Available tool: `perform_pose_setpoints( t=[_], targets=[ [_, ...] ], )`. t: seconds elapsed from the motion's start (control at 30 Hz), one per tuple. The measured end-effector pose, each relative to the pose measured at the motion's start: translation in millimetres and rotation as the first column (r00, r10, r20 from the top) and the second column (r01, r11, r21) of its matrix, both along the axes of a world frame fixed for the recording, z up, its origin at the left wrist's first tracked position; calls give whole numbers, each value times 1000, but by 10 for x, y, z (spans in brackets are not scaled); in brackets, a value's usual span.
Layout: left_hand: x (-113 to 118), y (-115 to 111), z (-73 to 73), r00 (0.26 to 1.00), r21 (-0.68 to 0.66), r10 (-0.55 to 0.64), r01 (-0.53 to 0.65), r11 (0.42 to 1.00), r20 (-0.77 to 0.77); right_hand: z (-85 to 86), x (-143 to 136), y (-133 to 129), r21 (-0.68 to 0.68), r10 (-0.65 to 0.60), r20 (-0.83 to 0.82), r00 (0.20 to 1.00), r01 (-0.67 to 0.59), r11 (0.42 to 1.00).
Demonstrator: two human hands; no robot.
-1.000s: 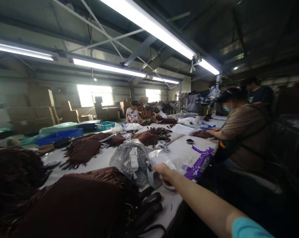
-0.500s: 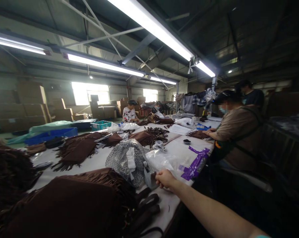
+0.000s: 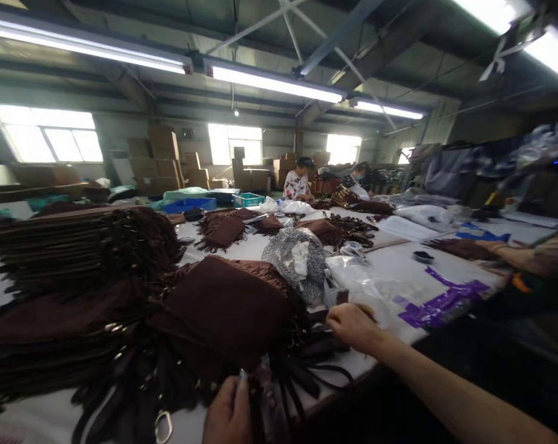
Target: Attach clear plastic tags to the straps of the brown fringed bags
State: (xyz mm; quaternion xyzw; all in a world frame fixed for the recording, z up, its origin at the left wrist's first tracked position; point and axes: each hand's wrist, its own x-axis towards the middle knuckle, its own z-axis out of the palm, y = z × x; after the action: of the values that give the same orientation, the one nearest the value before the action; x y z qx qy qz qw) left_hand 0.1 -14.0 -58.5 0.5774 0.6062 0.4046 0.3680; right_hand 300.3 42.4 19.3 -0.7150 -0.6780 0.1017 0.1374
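My left hand (image 3: 227,412) is at the bottom edge, thumb and finger closed around something small and shiny that I cannot make out. A strip of clear plastic (image 3: 270,394) hangs just right of it, before the dark straps (image 3: 301,370). Further right, my right hand (image 3: 355,327) is closed at the table's near edge. A small brown piece (image 3: 342,296) shows just above its fingers; whether they grip it is unclear. Behind that hand lies a clear plastic bag (image 3: 359,277). In front of me, dark brown fringed bags (image 3: 227,302) lie piled, with straps and gold-coloured metal fittings.
A tall stack of brown bags (image 3: 75,246) stands at left. A grey speckled bundle in plastic (image 3: 285,256), purple packaging (image 3: 440,302) and a small dark dish (image 3: 423,256) lie on the white table (image 3: 399,253). A co-worker's arm (image 3: 519,256) reaches in at right; two people sit at the far side.
The view has swung left, bringing the tall stack of bags into full sight. My left hand has come into view at the bottom. My right hand stays closed near the plastic bag.
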Motion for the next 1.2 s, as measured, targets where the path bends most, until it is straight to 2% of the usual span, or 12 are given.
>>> perform_pose_setpoints(
  t=[0.03, 0.07, 0.13, 0.2, 0.27, 0.33, 0.47, 0.6, 0.77, 0.93, 1.07, 1.2],
  targets=[
    [6, -14, -4, 1000, 18, 0, 1, 1000, -28, 14, -199, -111, -21, 101, -81, 992, -103, 994],
    [14, -31, -4, 999, 35, -4, 6, 999, -52, 19, -411, -212, -39, 208, -298, 932, -230, 973],
    [28, -66, 0, 995, 83, -12, 21, 996, -103, -5, -844, -355, -73, 258, -599, 758, -373, 925],
    [27, -94, -9, 988, 129, -11, 31, 991, -155, -70, -1221, -399, -84, 243, -733, 635, -439, 895],
    [10, -111, -38, 978, 169, -5, 41, 985, -210, -153, -1492, -366, -136, 180, -762, 623, -425, 895],
    [-17, -119, -85, 962, 213, 15, 45, 976, -274, -224, -1650, -305, -197, 115, -736, 667, -373, 907],
    [-65, -116, -183, 918, 318, 68, 65, 946, -390, -280, -1741, -234, -239, 72, -650, 757, -293, 926],
    [-86, -103, -256, 901, 363, 52, 121, 924, -431, -301, -1750, -247, -249, 46, -615, 788, -249, 936],
    [-129, -116, -423, 931, 394, 76, 76, 916, -358, -414, -1801, -245, -233, -22, -559, 829, -132, 963],
    [-210, -143, -567, 952, 442, 35, 108, 891, -303, -488, -1850, -249, -223, -39, -556, 831, -103, 969],
    [-242, -153, -501, 947, 411, 41, 100, 906, -320, -461, -1795, -311, -188, 18, -603, 797, -165, 968],
    [-174, -168, -287, 948, 293, 36, 62, 954, -317, -482, -1685, -386, -163, 57, -677, 734, -225, 961]
  ],
)
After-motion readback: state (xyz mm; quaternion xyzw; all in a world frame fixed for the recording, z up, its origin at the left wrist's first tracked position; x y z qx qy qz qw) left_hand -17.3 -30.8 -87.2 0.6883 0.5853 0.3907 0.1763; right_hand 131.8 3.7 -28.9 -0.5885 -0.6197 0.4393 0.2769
